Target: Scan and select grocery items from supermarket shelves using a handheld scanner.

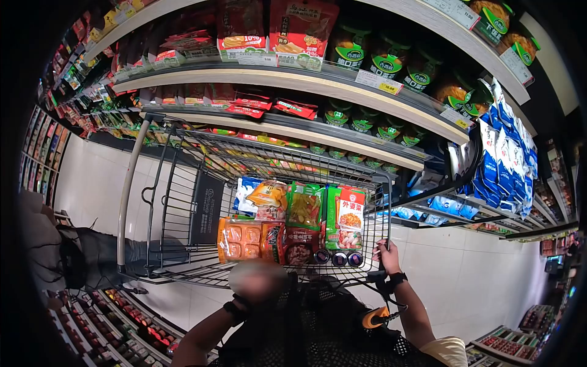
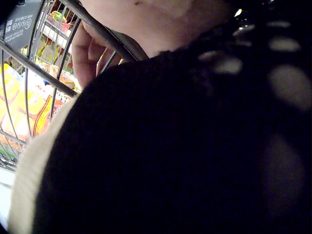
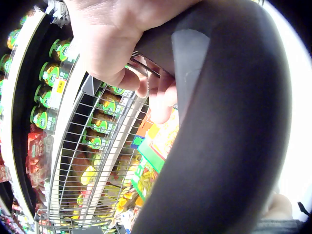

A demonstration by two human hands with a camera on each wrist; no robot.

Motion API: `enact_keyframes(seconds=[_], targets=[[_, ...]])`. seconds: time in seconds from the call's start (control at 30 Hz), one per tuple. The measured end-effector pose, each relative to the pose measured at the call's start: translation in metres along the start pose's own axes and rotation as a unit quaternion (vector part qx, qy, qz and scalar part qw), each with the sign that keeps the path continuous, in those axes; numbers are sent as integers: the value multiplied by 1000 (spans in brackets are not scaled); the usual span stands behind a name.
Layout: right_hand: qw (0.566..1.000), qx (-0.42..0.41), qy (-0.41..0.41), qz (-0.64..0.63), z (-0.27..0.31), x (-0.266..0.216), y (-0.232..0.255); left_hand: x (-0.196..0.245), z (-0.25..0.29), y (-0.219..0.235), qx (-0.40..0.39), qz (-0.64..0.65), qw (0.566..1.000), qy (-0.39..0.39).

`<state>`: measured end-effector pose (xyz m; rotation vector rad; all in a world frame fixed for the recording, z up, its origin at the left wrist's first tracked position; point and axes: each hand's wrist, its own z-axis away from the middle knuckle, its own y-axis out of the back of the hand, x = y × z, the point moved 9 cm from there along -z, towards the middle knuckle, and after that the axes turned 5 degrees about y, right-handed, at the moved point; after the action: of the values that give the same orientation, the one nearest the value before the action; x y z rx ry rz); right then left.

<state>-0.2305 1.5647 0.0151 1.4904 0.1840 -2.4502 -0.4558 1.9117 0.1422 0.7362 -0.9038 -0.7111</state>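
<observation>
I have the right hand [image 1: 387, 258] gripping the wire cart [image 1: 208, 211] at its front end and the left hand [image 2: 141, 19] hooked over its near rim; food packets [image 1: 304, 205] lie inside.

Packets [image 1: 304, 209] in cart [image 1: 208, 211], jars [image 1: 389, 59] on shelf [image 1: 306, 80] beyond, person [image 1: 98, 254] at left.
</observation>
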Motion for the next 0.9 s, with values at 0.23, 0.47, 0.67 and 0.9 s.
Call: enact_keyframes(seconds=[0.23, 0.47, 0.67, 0.9], targets=[[1000, -9, -2, -1, 0, 1, 0, 0, 0, 0, -5, -10, 1000, 8], [1000, -9, 7, 6, 0, 0, 1, -1, 0, -2, -10, -25, 1000, 10], [1000, -13, 6, -1, 1, 1, -2, 1, 2, 2, 6, -17, 1000, -5], [1000, 1, 16, 12, 3, 0, -2, 9, 4, 15, 68, -25, 997, -37]])
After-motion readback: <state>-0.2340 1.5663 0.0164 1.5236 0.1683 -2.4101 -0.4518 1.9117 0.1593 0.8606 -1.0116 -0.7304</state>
